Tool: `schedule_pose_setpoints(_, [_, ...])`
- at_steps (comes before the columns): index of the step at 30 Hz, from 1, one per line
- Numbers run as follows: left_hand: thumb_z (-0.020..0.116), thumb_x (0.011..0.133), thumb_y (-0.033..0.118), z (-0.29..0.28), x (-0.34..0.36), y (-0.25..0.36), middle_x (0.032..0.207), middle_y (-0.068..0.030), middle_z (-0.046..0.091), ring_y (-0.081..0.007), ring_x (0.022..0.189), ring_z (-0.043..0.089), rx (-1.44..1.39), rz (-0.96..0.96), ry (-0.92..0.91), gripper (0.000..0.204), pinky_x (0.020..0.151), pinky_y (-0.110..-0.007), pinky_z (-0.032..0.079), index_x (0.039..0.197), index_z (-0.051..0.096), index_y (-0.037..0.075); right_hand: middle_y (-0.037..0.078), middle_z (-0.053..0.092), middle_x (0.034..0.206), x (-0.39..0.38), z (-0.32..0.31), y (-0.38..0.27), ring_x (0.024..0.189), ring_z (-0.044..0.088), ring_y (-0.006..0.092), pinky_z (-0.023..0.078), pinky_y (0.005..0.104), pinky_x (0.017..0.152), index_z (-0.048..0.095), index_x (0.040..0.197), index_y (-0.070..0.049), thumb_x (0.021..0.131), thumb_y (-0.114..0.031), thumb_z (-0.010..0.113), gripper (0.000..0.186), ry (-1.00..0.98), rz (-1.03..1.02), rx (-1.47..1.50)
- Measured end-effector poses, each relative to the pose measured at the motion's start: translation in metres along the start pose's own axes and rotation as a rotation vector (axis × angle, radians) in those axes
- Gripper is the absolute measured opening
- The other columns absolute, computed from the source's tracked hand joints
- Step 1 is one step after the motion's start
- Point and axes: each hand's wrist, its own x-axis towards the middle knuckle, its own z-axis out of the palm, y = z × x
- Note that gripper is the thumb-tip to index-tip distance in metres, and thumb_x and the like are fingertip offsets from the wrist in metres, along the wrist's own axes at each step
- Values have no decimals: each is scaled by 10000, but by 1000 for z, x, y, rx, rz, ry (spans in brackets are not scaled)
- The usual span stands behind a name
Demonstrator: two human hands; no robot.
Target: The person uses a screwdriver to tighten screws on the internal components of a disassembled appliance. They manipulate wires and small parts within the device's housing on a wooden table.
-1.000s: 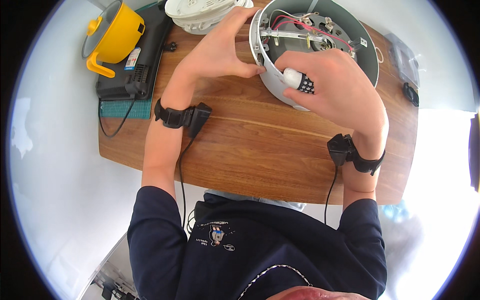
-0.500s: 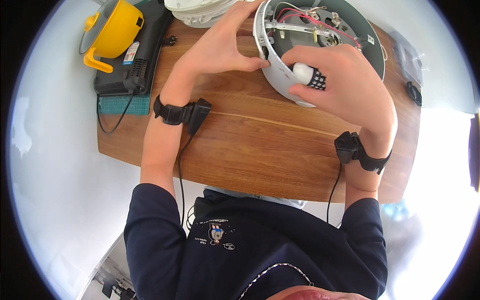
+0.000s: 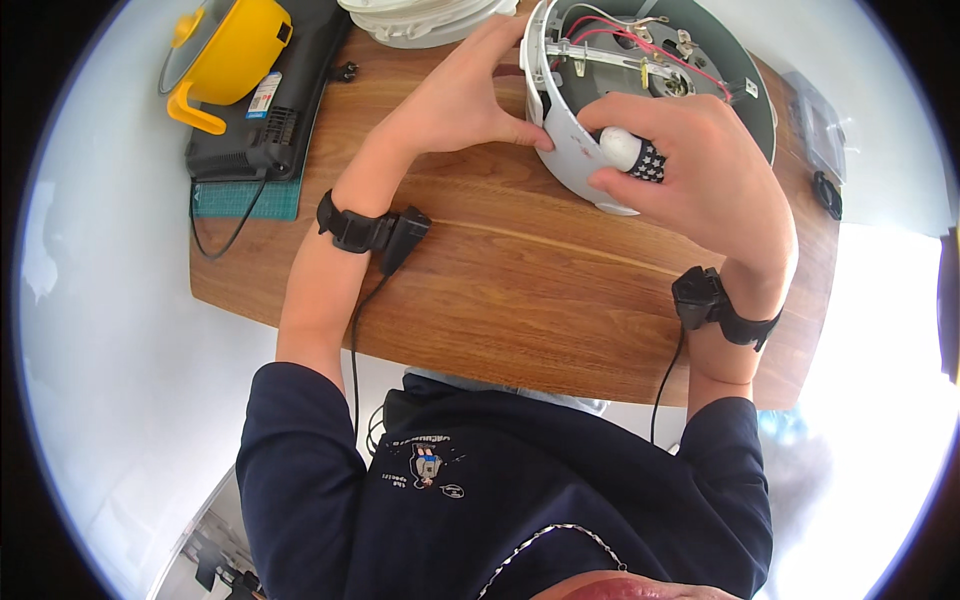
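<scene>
A round, open appliance housing (image 3: 575,165) stands tilted at the far middle of the table, its white wall toward me. Inside it are a dark metal base, red and white wires and metal brackets. My left hand (image 3: 465,110) grips the left edge of the housing, thumb pressed on the outer wall, the other fingers partly hidden behind it. My right hand (image 3: 705,165) is closed around a handle-like piece (image 3: 622,150) with a rounded white end and a black, white-starred band. Its other end is hidden inside the housing.
On the left, a yellow pot (image 3: 238,60) sits on a black flat appliance (image 3: 235,150) with a cord, above a green mat (image 3: 245,200). White round parts (image 3: 425,22) lie at the back. A clear plastic box (image 3: 818,125) and a black item (image 3: 827,195) are at the right edge.
The housing and my left hand have shifted slightly right in the picture. My right hand keeps its hold on the star-banded piece, which sits slightly farther right.
</scene>
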Motion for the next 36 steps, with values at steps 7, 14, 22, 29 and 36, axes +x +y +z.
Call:
schedule_pose_setpoints(7, [1016,590,88,-5,0,-8,1447,-79,547,-235,1393,529,-32,-28,30,1063,1189,-430,480,1516,496,53,118,703,786,0,0,-1,700,646,346,515,398,651,758,1054,-136,811,-130,795,246,-24,16,-38])
schedule_pose_setpoints(14, [994,582,48,0,-5,-16,1472,-65,470,-259,1430,490,-161,-51,31,1164,1212,-471,436,1551,351,98,122,712,791,-4,1,-6,737,676,356,530,422,666,737,1048,-140,805,-124,809,254,24,38,-31])
schedule_pose_setpoints(22, [958,628,28,-4,0,-10,1497,-107,419,-292,1464,461,-120,-39,-18,1152,1230,-504,422,1572,299,79,119,711,780,-2,-2,-1,746,684,350,536,422,672,739,1049,-148,793,-116,817,269,13,67,-26])
schedule_pose_setpoints(29, [970,642,86,-5,-2,-27,1511,-116,474,-270,1460,461,-154,-40,-52,1127,1253,-486,378,1580,346,58,108,705,778,-1,-1,1,725,673,339,525,415,653,735,1034,-139,780,-106,820,270,26,20,-30])
schedule_pose_setpoints(36, [918,739,220,-7,-4,-33,1517,-110,461,-273,1454,447,-205,-40,-96,1020,1241,-471,361,1591,382,53,105,701,781,1,-2,-2,733,671,339,520,422,649,731,1034,-131,775,-125,834,280,-4,37,-51])
